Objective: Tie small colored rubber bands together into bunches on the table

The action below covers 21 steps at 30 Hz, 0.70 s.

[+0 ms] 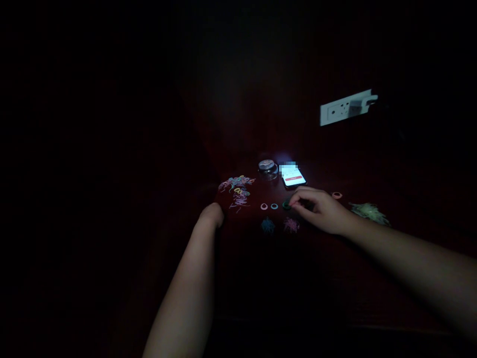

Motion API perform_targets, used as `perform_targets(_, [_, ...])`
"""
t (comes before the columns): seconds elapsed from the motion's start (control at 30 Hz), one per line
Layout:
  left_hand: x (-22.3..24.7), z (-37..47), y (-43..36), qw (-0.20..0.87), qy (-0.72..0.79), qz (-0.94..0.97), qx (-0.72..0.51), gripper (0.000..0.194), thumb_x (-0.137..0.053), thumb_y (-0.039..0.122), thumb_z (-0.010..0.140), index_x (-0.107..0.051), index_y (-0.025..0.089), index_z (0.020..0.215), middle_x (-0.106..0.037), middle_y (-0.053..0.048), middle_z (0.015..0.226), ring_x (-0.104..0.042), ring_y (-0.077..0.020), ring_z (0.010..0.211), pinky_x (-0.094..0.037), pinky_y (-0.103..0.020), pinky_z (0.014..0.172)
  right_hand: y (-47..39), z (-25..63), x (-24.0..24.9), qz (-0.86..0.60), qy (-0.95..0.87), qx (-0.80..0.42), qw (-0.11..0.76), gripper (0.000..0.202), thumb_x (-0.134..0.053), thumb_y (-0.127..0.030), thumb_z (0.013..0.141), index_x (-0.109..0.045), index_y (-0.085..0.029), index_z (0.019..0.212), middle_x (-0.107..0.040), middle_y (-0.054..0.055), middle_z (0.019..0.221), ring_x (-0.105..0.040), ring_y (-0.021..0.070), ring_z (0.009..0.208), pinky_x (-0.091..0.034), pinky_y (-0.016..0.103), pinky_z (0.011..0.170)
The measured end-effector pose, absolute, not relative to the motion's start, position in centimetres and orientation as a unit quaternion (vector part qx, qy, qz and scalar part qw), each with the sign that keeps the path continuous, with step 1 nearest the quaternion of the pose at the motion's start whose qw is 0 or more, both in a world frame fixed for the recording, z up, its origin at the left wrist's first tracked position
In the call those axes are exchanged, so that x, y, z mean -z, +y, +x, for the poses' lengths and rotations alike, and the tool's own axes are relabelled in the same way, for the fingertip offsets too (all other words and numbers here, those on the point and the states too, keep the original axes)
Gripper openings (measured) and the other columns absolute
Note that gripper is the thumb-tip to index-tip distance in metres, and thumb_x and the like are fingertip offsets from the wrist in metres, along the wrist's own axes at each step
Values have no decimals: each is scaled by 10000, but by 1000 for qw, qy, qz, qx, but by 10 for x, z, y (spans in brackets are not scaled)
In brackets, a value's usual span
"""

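Note:
My right hand (321, 210) reaches in from the right, thumb and fingertips pinched together at the edge of a dark green hair tie (286, 205) on the table. Left of it lie a light blue hair tie (274, 206) and a pink hair tie (264, 206), side by side. Nearer to me sit a small heap of blue strands (267, 225) and one of pink strands (291, 225), perhaps thin elastics. My left hand (213, 215) rests by the left side of a mixed pile of coloured bands (238, 184); its fingers are hidden from view.
Behind the row stand a round clear container (267, 168) and a lit phone (293, 174). Right of my wrist are an orange hair tie (337, 195) and a pale yellow-green heap (369, 213). A wall socket strip (341, 110) holds a plug. The surroundings are very dark.

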<state>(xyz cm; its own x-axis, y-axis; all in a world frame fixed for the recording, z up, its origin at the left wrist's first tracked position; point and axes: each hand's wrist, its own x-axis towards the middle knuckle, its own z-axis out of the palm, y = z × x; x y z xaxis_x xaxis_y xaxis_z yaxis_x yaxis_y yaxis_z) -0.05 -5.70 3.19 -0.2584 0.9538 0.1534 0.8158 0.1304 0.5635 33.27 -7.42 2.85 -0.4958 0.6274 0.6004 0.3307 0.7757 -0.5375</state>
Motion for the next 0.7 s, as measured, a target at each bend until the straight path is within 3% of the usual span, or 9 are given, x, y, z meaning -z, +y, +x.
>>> perform_targets(0.2, [-28,-7,-52,114,787,557,-239,117,-757,149,603,-699,212,683,-729,-72,774,-671,-222,803,-478,-286,780,-73,331,-27,-283,-842,-178,423,80,-562,-198,829,-640,-185,831,-629,51,802,-571,173,744,-459,315,674])
perform_targets(0.47, [-16,0,-44,164,741,568,-319,169,-608,128,772,-694,139,918,-736,-78,859,-660,-139,721,-505,-224,683,-73,332,-27,-289,-840,-179,422,93,-549,-214,845,-637,-187,835,-625,51,803,-564,168,738,-456,317,667])
perform_targets(0.6, [-17,4,-41,174,719,569,-360,285,-445,61,848,-649,110,1041,-726,-105,1006,-669,-112,760,-523,-214,702,-73,332,-26,-290,-839,-185,423,99,-556,-229,843,-638,-180,818,-617,52,785,-560,168,718,-450,313,651])
perform_targets(0.7, [-16,1,-40,163,720,570,-360,270,-462,83,855,-653,112,1045,-719,-113,1037,-671,-129,816,-518,-230,762,-72,333,-26,-289,-838,-189,423,102,-559,-237,842,-639,-177,824,-628,60,809,-570,177,739,-459,323,670])
